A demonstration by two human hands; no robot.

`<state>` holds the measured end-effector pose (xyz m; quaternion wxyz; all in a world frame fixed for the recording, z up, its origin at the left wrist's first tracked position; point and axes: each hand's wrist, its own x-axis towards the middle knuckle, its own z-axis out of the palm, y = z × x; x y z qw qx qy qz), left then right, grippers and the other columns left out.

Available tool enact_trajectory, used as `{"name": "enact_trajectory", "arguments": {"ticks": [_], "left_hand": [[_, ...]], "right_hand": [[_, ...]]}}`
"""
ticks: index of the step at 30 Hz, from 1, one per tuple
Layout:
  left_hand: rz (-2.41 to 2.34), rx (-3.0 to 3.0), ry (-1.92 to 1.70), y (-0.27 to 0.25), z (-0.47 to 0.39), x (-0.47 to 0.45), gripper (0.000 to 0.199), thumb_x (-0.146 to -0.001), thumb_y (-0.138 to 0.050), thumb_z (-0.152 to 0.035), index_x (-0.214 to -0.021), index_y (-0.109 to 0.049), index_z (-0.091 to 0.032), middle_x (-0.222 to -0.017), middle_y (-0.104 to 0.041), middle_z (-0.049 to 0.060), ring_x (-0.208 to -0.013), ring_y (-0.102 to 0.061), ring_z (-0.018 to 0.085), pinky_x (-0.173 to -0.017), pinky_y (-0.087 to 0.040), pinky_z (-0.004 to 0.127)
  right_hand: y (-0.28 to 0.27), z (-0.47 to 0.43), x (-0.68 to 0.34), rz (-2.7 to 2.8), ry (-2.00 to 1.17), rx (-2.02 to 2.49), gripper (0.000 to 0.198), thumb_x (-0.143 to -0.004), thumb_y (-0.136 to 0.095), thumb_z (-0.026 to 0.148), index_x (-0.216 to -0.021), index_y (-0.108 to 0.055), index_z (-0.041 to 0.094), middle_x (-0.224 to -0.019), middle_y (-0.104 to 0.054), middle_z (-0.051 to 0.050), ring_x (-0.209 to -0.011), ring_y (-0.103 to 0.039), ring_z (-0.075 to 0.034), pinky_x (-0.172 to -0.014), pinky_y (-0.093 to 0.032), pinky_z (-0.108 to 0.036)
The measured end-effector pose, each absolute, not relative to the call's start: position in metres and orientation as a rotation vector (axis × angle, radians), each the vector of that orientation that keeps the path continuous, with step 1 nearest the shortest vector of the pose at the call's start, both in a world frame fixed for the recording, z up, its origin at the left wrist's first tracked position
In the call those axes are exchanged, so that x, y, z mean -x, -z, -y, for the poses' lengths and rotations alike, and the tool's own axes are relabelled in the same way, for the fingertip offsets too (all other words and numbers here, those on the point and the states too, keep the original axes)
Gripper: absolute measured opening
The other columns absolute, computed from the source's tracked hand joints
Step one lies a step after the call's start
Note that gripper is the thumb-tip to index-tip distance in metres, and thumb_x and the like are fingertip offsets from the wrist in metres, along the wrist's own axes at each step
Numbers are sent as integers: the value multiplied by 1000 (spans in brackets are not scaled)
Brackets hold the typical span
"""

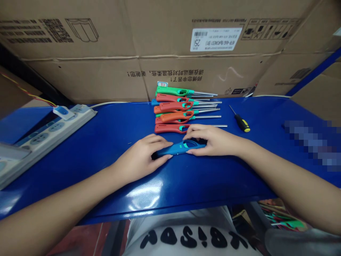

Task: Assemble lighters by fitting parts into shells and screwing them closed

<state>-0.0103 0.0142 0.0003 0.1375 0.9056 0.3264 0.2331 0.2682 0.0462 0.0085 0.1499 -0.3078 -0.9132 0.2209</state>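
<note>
A blue gas lighter [176, 148] with a green trigger lies across the front of the blue tabletop, between my two hands. My left hand [145, 153] pinches its left end between thumb and fingers. The other end, near the trigger loop, is gripped by my right hand [210, 140], which hides that tip. Just behind it is a stack of long-nosed lighters [176, 117] in red, orange, green and blue, their metal tubes pointing right. The nearest red lighter [167, 128] lies close to my right fingers.
A screwdriver [242, 122] with a black and yellow handle lies right of the stack. At the left sits a white power strip [48, 137] with a plug in it. A cardboard wall [106, 78] closes off the back. More lighters [290, 224] show below the table's right edge.
</note>
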Motion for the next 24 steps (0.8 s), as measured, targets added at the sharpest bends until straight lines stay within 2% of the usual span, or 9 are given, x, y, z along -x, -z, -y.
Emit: {"name": "enact_trajectory", "arguments": {"ticks": [13,19,24], "left_hand": [[-947,-2627,-686,-2,-14,10,32,-95,-66,-29,-126,-70,-20,-112,-74,8,-105,-69,24,-95,-58,40],[-941,-2635,-667,-1,-14,10,31,-95,-67,-29,-123,-72,-17,-111,-73,9,-103,-68,23,-92,-58,39],[-927,-2635,-673,-1,-15,10,29,-95,-68,-28,-120,-74,-15,-108,-73,10,-100,-69,23,-90,-58,38]], "right_hand": [[-10,-44,-269,2624,-594,860,33,-90,-69,40,-116,-70,20,-117,-66,-9,-105,-64,-22,-90,-51,-35],[-10,-44,-269,2656,-573,879,34,-91,-68,41,-117,-70,19,-117,-65,-9,-105,-65,-22,-89,-51,-33],[-12,-43,-268,2717,-474,866,37,-91,-70,43,-119,-71,18,-121,-67,-11,-111,-65,-25,-94,-51,-36]]}}
